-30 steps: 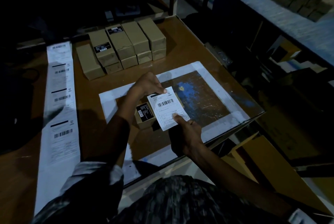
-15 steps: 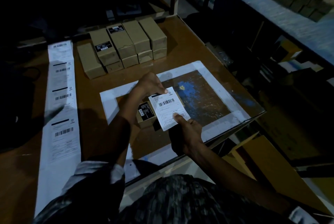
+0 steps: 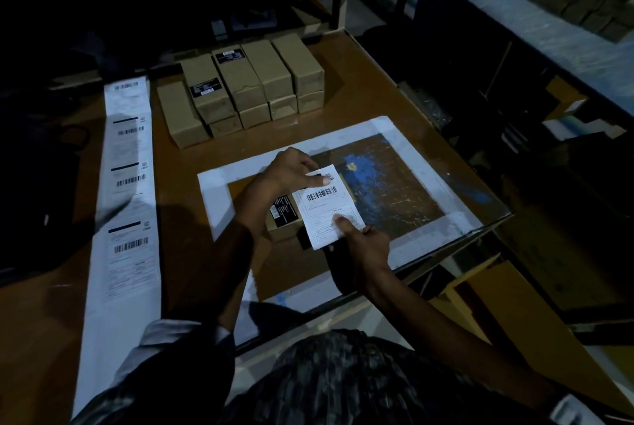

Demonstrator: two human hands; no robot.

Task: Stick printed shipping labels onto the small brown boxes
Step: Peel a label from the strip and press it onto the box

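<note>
- On the table [image 3: 360, 81], brown wood, a white-bordered mat [image 3: 422, 164] lies near the front edge, its centre worn brown and blue.
- Along the table's left side runs a long strip [image 3: 127, 219] of printed labels with barcodes, reaching from the far edge toward the person.
- Behind the mat stands a stack [image 3: 247, 81] of small brown boxes, set side by side in two layers; two of them carry black stickers on top.
- On the mat sits one box [image 3: 284, 222] with a black sticker, partly hidden by the hands.
- Over that box a white label [image 3: 326, 208] with a barcode is held, tilted, covering the box's right part.
- Left hand [image 3: 288, 167] pinches the label's top edge, thumb on the paper, fingers curled.
- Right hand [image 3: 363, 249] grips the label's lower corner, thumb pressed on its face, fingers beneath.
</note>
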